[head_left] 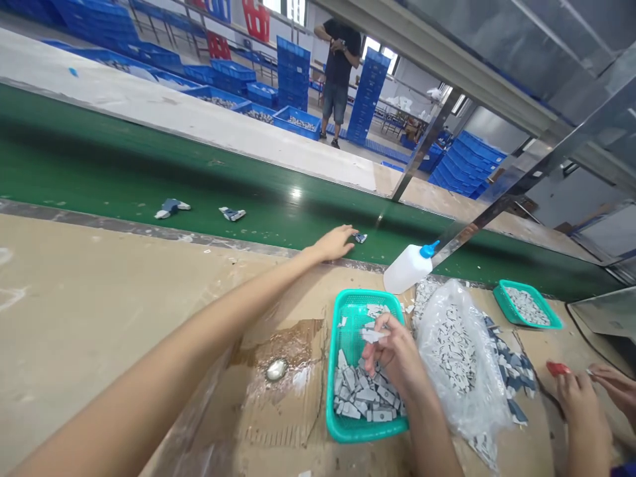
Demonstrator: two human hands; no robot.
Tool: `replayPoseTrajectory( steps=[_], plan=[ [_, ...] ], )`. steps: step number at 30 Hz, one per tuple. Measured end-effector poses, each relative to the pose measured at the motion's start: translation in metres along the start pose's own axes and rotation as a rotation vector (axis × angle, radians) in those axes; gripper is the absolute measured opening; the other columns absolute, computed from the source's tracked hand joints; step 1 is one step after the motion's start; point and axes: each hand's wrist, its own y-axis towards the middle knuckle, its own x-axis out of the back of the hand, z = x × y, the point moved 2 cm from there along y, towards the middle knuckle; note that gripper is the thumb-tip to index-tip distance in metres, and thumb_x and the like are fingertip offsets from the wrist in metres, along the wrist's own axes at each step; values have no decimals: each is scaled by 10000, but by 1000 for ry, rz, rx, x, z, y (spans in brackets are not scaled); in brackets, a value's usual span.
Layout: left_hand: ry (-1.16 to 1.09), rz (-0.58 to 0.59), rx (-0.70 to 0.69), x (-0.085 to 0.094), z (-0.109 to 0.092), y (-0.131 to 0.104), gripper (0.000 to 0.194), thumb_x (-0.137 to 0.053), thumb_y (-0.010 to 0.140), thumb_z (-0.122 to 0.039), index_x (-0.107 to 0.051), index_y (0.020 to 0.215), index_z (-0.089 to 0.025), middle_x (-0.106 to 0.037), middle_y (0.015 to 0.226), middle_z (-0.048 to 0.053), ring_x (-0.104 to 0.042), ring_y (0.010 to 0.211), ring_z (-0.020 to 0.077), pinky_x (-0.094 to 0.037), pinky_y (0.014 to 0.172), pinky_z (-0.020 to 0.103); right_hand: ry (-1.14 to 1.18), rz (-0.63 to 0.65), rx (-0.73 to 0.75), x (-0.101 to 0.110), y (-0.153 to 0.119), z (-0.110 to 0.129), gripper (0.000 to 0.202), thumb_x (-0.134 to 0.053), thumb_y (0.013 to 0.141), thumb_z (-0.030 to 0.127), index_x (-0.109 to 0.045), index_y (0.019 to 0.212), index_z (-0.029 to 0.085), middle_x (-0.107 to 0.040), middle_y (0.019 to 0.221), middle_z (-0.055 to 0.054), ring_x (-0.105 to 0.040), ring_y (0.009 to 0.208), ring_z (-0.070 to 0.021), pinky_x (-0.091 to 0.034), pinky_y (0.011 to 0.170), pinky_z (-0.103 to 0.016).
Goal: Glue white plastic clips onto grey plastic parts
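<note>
My left hand (pixel 336 243) reaches across to the green conveyor belt, fingers stretched out. A small dark-blue and grey plastic part (pixel 360 237) lies on the belt right by its fingertips; whether they touch, I cannot tell. Above the turquoise basket (pixel 368 434), my right hand (pixel 395 351) pinches a light-grey plastic piece (pixel 372 334) between thumb and fingers. Many similar grey pieces (pixel 368 395) fill the lower part of that basket. Farther left on the belt are two more blue-and-grey parts, a larger one (pixel 171 208) and a smaller one (pixel 232 213).
A white bottle with a blue nozzle (pixel 408 268) stands behind the basket. Right of it lie a clear bag of small grey pieces (pixel 460 358), blue-grey parts (pixel 514 368) and another turquoise basket (pixel 529 305). A co-worker's hands (pixel 579 397) hold something red. A metal frame crosses above.
</note>
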Motion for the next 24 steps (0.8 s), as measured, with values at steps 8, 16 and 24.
replayPoseTrajectory(
  steps=[8, 16, 24],
  plan=[
    [-4, 52, 31, -19, 4, 8, 429, -435, 964, -334, -609, 1311, -151, -328, 1555, 132, -283, 1450, 312, -246, 1181, 477, 16, -18, 9, 7, 1, -2, 275, -604, 705, 285, -648, 938, 144, -665, 584, -5, -590, 443, -128, -441, 426, -209],
    [-177, -122, 210, 36, 61, -121, 565, -427, 864, -472, -620, 1288, -153, -438, 1492, 132, -360, 1414, 312, -308, 1161, 441, -116, -29, -52, 8, 3, -20, 297, -731, 667, 300, -608, 886, 141, -716, 684, -48, -694, 579, -183, -526, 517, -258],
    [-618, -645, 750, 51, 93, -221, 453, -427, 694, -302, -688, 1003, -98, -709, 1087, 142, -633, 1101, 278, -464, 1023, 400, -384, -20, 123, -10, -2, -10, 321, -665, 800, 398, -558, 1021, 192, -717, 873, -35, -682, 652, -157, -556, 560, -273]
  ],
)
